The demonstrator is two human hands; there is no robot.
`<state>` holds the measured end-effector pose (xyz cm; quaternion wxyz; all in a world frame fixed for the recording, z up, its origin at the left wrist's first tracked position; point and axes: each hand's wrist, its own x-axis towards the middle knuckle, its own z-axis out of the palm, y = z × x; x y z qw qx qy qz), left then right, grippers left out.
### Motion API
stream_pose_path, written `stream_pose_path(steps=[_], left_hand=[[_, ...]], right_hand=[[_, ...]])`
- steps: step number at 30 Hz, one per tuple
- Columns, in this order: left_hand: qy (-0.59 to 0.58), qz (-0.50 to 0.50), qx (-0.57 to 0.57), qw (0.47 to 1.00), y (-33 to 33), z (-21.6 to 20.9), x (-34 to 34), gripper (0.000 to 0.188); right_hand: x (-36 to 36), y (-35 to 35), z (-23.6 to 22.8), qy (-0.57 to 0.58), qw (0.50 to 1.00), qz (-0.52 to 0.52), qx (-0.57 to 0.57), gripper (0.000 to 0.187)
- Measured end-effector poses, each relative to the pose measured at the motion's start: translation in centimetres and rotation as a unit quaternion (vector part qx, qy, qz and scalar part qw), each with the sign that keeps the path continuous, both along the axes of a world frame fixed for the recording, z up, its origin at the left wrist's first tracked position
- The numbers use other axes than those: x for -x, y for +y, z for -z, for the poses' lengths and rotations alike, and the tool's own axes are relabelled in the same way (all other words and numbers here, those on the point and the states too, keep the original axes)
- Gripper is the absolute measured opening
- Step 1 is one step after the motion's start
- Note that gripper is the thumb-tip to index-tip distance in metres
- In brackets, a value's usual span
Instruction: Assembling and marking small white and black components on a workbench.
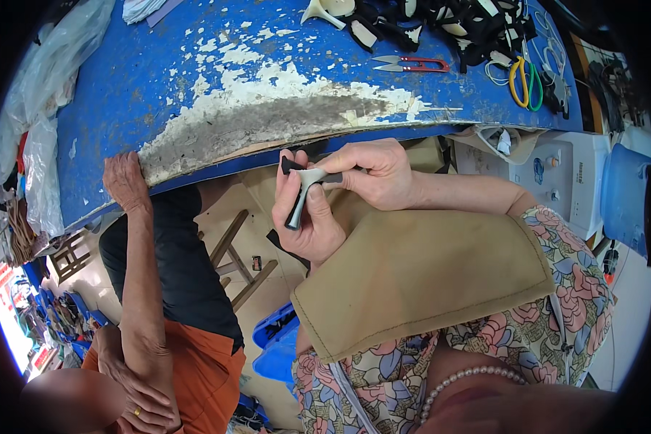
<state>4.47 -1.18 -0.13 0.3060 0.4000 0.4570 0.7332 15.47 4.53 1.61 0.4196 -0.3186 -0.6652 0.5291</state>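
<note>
In front of the table edge, my left hand (320,235) is closed round a small cream shoe heel (309,177) with a flared end and a slim stem. Black covering (294,210) lies along the stem, and a bit of it stands out at the flared end. From the right, my right hand (382,172) pinches a dark end of the covering against the heel. Its fingertips partly hide what lies between them. Beyond my hands, red thread snips (412,64) lie on the blue table (145,79).
Several black and cream heels (456,25) are heaped at the far right, near scissors with yellow and green handles (519,81). At left, another person's hand (125,181) rests on the table edge. A wooden stool (228,239) stands below; a white water dispenser (568,173) is at right.
</note>
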Motion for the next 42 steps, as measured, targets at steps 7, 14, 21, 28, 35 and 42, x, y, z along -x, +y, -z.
stream_pose_path(steps=[7,14,21,28,35,42], left_hand=[[-0.019,-0.036,0.017,0.999,0.0,-0.8,-0.6,0.032],[0.04,-0.063,-0.014,0.997,0.4,-0.7,-0.1,0.035],[0.007,-0.032,0.021,0.999,0.5,-1.9,0.1,0.03],[-0.021,0.131,0.129,0.983,0.7,-1.5,2.2,0.027],[0.044,0.159,0.174,0.971,-0.6,-0.5,1.7,0.02],[0.178,0.168,0.254,0.936,-1.6,-0.9,0.7,0.016]], right_hand=[[0.1,0.3,-0.4,0.014,0.995,0.031,-0.095,0.025],[0.3,0.5,-0.3,-0.04,0.986,0.037,-0.158,0.018],[0.4,-0.1,-0.4,0.028,1.0,-0.012,-0.002,0.009],[-0.5,1.3,-0.9,-0.057,0.998,-0.015,-0.017,0.006],[-0.4,1.2,-2.4,-0.123,0.971,0.055,-0.195,0.022],[-1.0,1.2,-1.0,-0.078,0.975,-0.137,0.154,0.023]])
